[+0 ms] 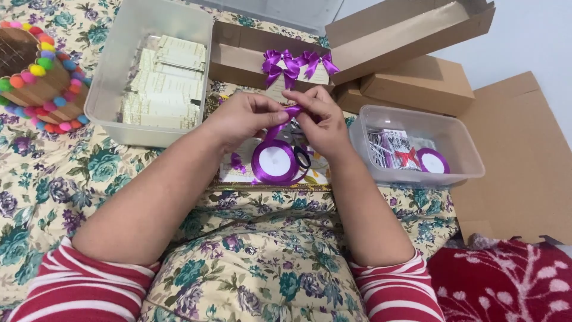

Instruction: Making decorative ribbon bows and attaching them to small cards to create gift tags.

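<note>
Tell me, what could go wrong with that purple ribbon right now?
The ribbon is pinched only between the fingertips of the left hand and right hand, so the loop may slip undone. The spool stands loose on its edge below and could roll off, perhaps unwinding more ribbon.

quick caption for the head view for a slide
Both hands, left and right, pinch purple ribbon pulled off a spool between two clear plastic tubs.

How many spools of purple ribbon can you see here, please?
2: one spool lies below the hands on the floral cloth, its ribbon running up to the fingers; another spool sits in the clear tub on the right. More may be hidden.
</note>
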